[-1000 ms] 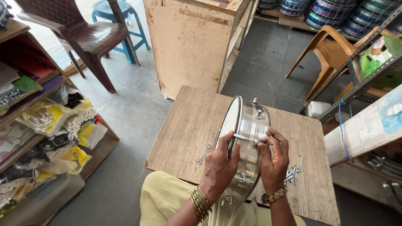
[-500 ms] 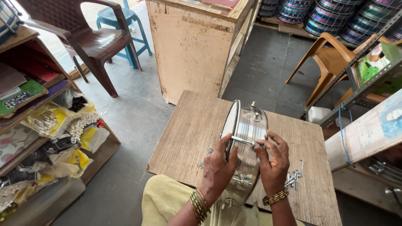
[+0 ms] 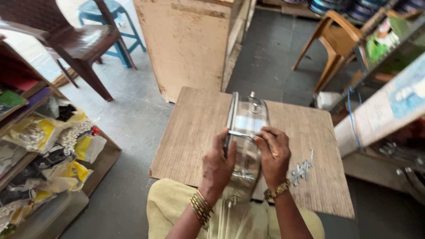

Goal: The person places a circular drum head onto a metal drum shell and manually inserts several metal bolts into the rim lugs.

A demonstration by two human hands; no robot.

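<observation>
Head view: shiny steel drum shell (image 3: 245, 132) stands on edge on the brown wooden board (image 3: 195, 132), now nearer to the camera than 1 s ago. Left hand (image 3: 218, 163) clasps its rim; right hand (image 3: 274, 152) pinches a thin metal rod (image 3: 241, 133) w/ fingers closed. Loose metal hooks (image 3: 301, 170) lie beside.

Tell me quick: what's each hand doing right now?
Left hand: closed on the drum rim.
Right hand: closed on a small metal rod against the drum.
</observation>
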